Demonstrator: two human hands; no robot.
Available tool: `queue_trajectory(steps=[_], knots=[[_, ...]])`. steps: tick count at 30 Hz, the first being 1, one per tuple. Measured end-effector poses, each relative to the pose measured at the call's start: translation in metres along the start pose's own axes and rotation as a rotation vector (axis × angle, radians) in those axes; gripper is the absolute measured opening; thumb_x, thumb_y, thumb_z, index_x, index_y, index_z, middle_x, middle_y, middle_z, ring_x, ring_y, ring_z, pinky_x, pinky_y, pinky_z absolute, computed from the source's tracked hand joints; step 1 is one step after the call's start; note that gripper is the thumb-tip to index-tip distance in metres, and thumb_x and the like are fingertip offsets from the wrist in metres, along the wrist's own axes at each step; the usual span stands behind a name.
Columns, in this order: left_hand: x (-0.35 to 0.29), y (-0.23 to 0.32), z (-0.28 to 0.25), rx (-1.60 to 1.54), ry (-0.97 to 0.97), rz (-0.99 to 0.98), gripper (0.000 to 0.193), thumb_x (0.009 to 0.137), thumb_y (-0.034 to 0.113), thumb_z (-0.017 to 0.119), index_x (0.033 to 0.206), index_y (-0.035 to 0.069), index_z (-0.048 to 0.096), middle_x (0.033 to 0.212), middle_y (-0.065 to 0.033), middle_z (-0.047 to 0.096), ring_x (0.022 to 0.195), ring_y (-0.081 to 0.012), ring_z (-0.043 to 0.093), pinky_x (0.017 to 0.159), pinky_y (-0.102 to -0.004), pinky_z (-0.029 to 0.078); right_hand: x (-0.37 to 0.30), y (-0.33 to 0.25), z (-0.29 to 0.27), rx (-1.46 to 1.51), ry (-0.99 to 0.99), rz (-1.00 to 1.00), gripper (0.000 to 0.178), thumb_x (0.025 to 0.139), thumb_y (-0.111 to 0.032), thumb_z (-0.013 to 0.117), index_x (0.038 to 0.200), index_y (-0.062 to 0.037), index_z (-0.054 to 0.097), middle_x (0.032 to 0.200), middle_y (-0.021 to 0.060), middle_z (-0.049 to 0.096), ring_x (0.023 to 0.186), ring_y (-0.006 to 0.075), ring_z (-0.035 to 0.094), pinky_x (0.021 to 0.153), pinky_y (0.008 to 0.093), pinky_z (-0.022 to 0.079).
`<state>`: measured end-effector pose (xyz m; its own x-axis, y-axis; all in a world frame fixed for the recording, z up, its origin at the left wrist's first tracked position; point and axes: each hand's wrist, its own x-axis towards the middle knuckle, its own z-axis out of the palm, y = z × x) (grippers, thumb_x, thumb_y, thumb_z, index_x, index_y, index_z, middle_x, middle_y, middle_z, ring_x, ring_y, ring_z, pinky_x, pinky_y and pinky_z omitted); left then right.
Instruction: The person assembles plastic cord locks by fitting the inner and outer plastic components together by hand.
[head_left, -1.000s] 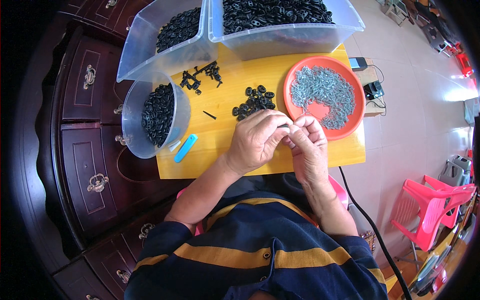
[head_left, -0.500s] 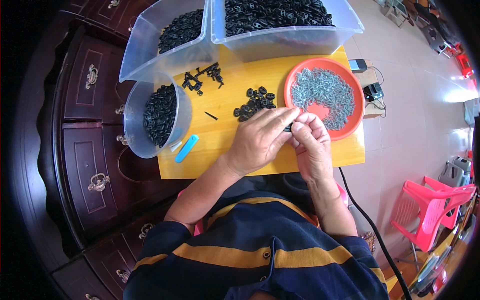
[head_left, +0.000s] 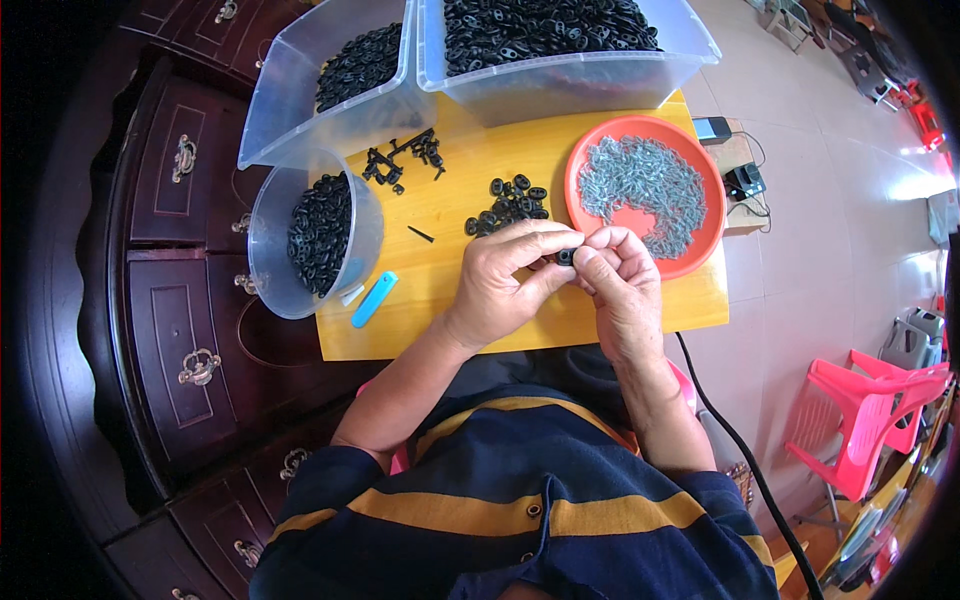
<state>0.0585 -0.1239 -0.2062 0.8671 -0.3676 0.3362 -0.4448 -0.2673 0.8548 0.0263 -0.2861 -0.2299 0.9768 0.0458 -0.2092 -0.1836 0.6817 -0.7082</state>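
Observation:
Between the fingertips of both hands is a small black oval plastic piece (head_left: 566, 257), partly covered by the fingers. My left hand (head_left: 510, 275) pinches it from the left, with thumb and forefinger closed. My right hand (head_left: 622, 278) grips it from the right, its thumb pressed against the curled fingers. Whether a screw sits in the piece cannot be made out. Just beyond the hands lies a loose pile of similar black pieces (head_left: 508, 203) with two holes each. An orange-red plate (head_left: 574, 190) with many small silver screws (head_left: 645, 185) stands right behind my right hand.
Two clear bins (head_left: 560, 92) of black pieces stand at the table's back. A round clear tub (head_left: 368, 215) of black parts is at left. Black plastic scraps (head_left: 405, 158), a thin black pin (head_left: 421, 234) and a blue-handled tool (head_left: 374, 299) lie on the yellow table (head_left: 350, 338).
Both hands have shifted slightly left, and the left fingers have drawn lower on the black piece. More of the piece shows between the fingertips now.

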Motion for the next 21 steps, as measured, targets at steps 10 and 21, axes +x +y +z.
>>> queue_trajectory(steps=[10,21], knots=[[0.003,0.001,-0.004,-0.067,-0.023,-0.054,0.024,0.083,-0.001,0.076,0.107,0.001,0.072,0.103,-0.0107,0.073,0.09,-0.0174,0.069,0.077,-0.0277,0.055,0.002,0.002,0.002,-0.036,0.004,-0.009,0.011,0.095,-0.003,0.066,0.104,-0.0035,0.059,0.094,0.0029,0.068,0.085,0.0085,0.064,0.08,0.0237,0.052],[0.001,0.014,-0.014,0.06,-0.042,0.028,0.031,0.081,0.003,0.078,0.11,0.0,0.07,0.106,-0.0138,0.071,0.094,-0.0274,0.071,0.081,-0.0343,0.058,-0.005,-0.001,0.009,-0.12,0.061,-0.044,0.013,0.094,0.003,0.065,0.102,-0.0039,0.057,0.093,-0.0007,0.061,0.083,0.0059,0.059,0.077,0.021,0.049]])
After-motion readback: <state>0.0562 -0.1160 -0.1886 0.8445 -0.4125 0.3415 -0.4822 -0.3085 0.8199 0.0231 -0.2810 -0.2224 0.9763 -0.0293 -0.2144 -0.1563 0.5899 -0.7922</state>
